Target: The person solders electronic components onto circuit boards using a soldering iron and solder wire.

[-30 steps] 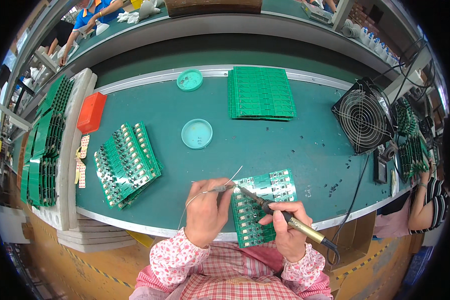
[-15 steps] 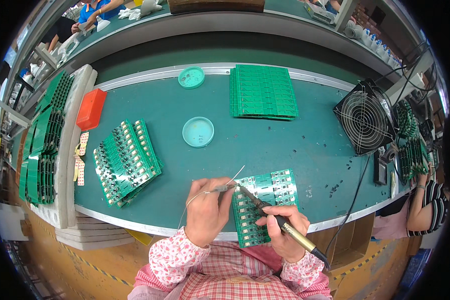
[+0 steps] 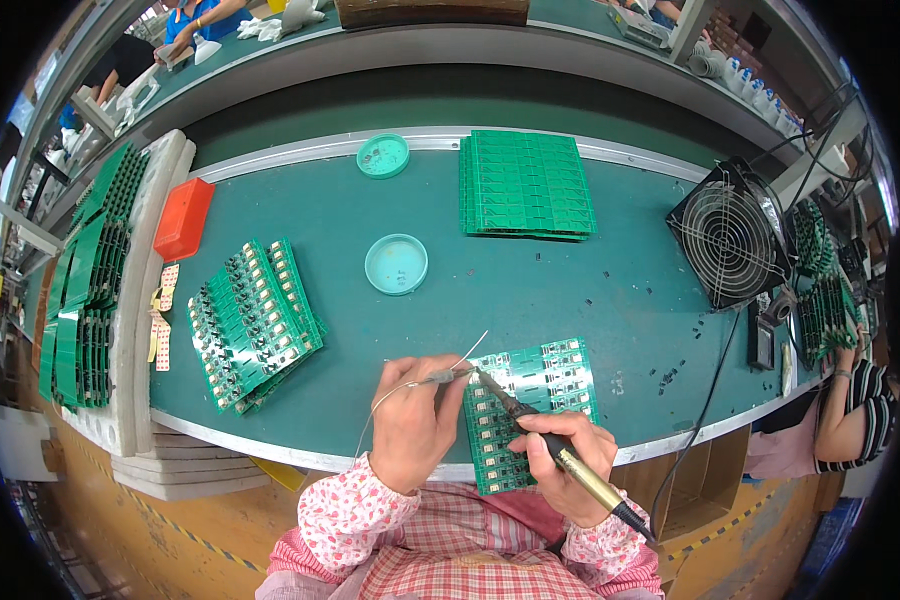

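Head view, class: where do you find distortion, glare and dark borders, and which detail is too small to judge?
Head view: fisheye distortion arches the long silvery metal strip; black fills the corners. Head view: pale glare whitens part of the flat green circuit board. Head view: the slim black-and-gold soldering iron has a tip too small to judge for focus.

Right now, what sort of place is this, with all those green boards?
It looks like an electronics workshop, maybe in a factory: a soldering iron is held at a green circuit board, and a stack of boards sits farther back on the workbench.
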Motion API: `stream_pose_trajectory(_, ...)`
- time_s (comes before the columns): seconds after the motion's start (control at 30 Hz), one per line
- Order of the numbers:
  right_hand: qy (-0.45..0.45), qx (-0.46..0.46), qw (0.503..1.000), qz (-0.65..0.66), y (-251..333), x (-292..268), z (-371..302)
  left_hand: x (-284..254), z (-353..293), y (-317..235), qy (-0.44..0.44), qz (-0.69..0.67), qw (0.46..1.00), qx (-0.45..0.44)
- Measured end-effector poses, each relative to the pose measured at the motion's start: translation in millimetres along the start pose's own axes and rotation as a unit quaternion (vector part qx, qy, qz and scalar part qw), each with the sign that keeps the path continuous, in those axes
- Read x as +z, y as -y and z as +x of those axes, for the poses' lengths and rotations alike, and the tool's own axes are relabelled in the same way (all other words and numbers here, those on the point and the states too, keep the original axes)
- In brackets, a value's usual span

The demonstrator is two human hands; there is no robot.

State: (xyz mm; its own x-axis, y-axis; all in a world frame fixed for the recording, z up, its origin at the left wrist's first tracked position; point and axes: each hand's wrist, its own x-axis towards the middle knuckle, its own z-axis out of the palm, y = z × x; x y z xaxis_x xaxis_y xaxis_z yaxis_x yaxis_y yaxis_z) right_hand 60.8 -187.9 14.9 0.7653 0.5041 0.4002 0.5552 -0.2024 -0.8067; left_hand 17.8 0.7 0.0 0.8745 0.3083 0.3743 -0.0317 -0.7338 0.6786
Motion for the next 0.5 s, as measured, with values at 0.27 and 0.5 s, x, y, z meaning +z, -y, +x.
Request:
stream_pose_trajectory(0.27,-0.009,0.043,0.999,0.014,-0.8,2.9,-0.7,1.0,0.2,-0.5,-0.005,-0.009,1.0,0.0)
stream_pose_trajectory(0.5,-0.016,0.085,0.995,0.056,2.3,-0.3,3.0,-0.1,-0.4,-0.3,-0.004,0.004,1.0,-0.001)
